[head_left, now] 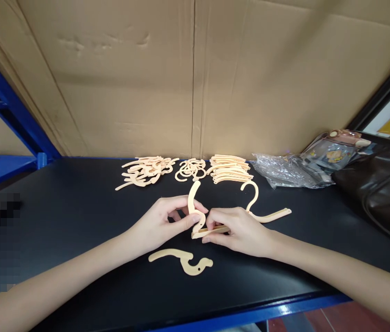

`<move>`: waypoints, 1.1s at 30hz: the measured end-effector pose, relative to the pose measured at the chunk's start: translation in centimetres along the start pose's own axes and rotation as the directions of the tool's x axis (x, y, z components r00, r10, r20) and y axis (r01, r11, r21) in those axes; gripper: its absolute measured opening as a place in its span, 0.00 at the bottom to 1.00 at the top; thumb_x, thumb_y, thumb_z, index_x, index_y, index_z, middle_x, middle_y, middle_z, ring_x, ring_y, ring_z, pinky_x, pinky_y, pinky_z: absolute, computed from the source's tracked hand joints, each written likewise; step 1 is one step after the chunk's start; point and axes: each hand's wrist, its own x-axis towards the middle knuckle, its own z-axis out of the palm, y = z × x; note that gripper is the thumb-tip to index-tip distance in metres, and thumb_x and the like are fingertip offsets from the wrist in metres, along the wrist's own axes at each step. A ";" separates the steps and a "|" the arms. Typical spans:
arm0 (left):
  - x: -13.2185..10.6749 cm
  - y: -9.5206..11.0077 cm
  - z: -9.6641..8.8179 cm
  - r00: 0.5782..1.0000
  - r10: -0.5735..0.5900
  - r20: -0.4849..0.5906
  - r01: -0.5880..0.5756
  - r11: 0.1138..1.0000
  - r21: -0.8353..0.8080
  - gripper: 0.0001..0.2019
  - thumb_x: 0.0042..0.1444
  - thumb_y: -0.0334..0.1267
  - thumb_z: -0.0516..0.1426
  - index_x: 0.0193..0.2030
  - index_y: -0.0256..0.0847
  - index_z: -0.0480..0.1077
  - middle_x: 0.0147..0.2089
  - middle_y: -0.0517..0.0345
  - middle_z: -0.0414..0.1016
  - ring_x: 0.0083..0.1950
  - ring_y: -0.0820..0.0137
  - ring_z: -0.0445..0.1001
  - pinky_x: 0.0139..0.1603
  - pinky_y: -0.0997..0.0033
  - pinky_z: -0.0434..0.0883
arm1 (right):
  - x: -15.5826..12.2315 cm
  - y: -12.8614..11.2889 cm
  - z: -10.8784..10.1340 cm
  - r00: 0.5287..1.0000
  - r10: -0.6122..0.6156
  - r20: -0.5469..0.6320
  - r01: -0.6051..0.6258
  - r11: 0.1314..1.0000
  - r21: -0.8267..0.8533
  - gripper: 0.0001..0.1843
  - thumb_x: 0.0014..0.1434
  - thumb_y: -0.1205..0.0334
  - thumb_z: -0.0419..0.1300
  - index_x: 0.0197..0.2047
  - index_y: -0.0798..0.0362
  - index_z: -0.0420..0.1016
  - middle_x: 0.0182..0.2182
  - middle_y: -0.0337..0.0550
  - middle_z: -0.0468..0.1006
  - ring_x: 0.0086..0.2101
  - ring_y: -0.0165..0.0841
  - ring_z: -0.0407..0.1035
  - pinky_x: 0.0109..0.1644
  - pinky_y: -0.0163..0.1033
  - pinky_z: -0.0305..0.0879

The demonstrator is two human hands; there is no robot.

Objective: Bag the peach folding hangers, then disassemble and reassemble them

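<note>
Between the fingertips of my left hand (167, 219) is a cream curved hanger arm piece (192, 198), held upright. Its lower end meets one end of the cream hanger bar (273, 216); whether they are joined I cannot make out. My right hand (241, 230) is closed around that bar, covering its middle. A cream hook (255, 191) rises from the bar beyond my right knuckles. Below both hands, a second curved hanger arm piece (188, 263) with a small hole lies flat on the black table (112, 295).
Along the back lie piles of curved arm pieces (146, 170), hooks (191, 169) and bars (230, 168). Crumpled clear plastic bags (285, 171) and a dark brown bag (381, 193) sit at the right. A cardboard wall (129, 92) stands behind, with a blue metal frame (18, 110) at left.
</note>
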 end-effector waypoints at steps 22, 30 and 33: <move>0.3 -1.3 0.0 0.978 -0.064 -0.197 0.016 0.971 -0.237 0.15 0.62 0.45 0.55 0.51 0.42 0.65 0.44 0.55 0.69 0.36 0.71 0.71 0.29 0.73 0.73 | 1.0 1.7 0.3 0.929 0.361 -0.084 -0.235 0.749 0.620 0.20 0.50 0.48 0.68 0.31 0.52 0.65 0.23 0.32 0.67 0.24 0.25 0.64 0.23 0.30 0.61; 0.2 -1.2 0.0 0.972 -0.096 -0.215 0.045 0.971 -0.233 0.12 0.62 0.46 0.53 0.46 0.41 0.69 0.44 0.55 0.70 0.38 0.69 0.71 0.30 0.72 0.73 | 1.0 1.4 0.0 0.960 0.247 -0.133 -0.174 0.897 0.406 0.16 0.54 0.50 0.65 0.31 0.52 0.68 0.27 0.34 0.70 0.29 0.27 0.63 0.35 0.35 0.63; 0.1 -1.1 0.1 0.977 -0.082 -0.198 0.038 0.975 -0.218 0.11 0.62 0.45 0.52 0.43 0.40 0.70 0.42 0.56 0.69 0.41 0.67 0.70 0.32 0.72 0.73 | 0.9 1.0 -0.1 0.969 0.197 -0.146 -0.148 0.945 0.290 0.13 0.55 0.53 0.66 0.32 0.52 0.69 0.30 0.35 0.72 0.33 0.29 0.66 0.40 0.37 0.64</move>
